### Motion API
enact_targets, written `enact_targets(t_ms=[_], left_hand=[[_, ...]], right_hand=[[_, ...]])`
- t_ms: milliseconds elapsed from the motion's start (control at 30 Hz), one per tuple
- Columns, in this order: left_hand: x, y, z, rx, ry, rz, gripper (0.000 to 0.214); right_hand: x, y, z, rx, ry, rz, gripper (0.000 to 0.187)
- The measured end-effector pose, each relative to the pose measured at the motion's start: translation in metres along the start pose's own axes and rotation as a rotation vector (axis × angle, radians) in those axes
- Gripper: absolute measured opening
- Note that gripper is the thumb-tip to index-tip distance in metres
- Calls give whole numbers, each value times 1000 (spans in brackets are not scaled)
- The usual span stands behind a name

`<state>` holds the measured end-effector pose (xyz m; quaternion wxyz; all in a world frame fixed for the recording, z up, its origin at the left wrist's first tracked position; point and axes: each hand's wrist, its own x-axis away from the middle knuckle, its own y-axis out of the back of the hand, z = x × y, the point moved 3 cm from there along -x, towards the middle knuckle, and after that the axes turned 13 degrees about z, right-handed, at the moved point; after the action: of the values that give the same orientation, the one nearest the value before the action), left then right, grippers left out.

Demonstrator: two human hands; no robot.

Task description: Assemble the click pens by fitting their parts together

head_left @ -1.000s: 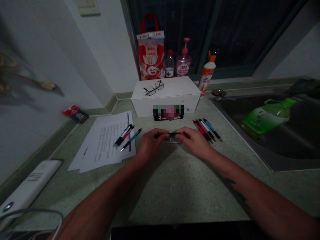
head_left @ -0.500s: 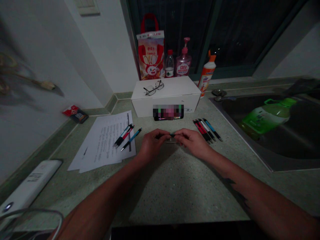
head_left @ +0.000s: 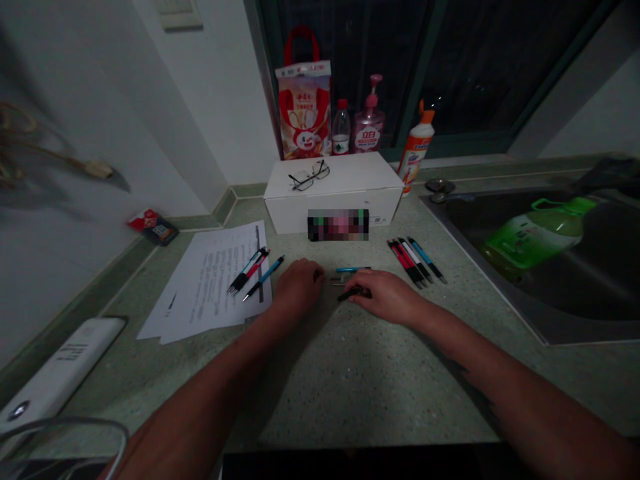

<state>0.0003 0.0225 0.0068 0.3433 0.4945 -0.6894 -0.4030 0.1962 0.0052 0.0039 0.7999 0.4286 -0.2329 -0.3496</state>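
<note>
My right hand (head_left: 387, 295) is closed on a short black pen part (head_left: 350, 293), held low over the counter and pointing left. My left hand (head_left: 299, 287) is curled in a pinch, with something dark at its fingertips that I cannot make out. Between the hands, small metal pen parts (head_left: 338, 283) lie on the counter, and a blue pen barrel (head_left: 350, 269) lies just beyond them. Several pens (head_left: 407, 260) rest side by side to the right of my right hand. A blue pen (head_left: 264, 277) and a few more lie on printed papers (head_left: 205, 283) at my left.
A white box (head_left: 333, 193) carrying glasses (head_left: 310, 176) stands behind, with a phone (head_left: 338, 227) against its front. Bottles and a red bag (head_left: 304, 113) line the window. On the right is a sink (head_left: 530, 327) with a green bottle (head_left: 537, 230); a white power strip (head_left: 65, 367) lies left.
My hands, together at a small black piece before, are now apart. My right hand has come slightly nearer with the black pen part. The blue barrel between them now shows.
</note>
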Motion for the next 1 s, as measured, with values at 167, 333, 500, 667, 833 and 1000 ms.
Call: enact_targets(t_ms=[167,333,500,667,833,1000], left_hand=[[1,-3,0,-4,-61,-32,14],[3,-2,-1,51,-80,-35,14],[2,0,-2,179,-62,-50,12],[3,-1,-12,490,-114,39,11],[3,-2,-17,649,-114,108,6],[2,0,-16,689,-104,84,4]], right_hand=[[1,2,0,14,-12,-3,17],[1,2,1,13,-5,-4,17],[2,3,0,35,-12,-16,11],[3,13,-3,13,-42,-192,11],[4,17,-1,-43,-13,-257,8],[5,16,2,-49,1,-280,7]])
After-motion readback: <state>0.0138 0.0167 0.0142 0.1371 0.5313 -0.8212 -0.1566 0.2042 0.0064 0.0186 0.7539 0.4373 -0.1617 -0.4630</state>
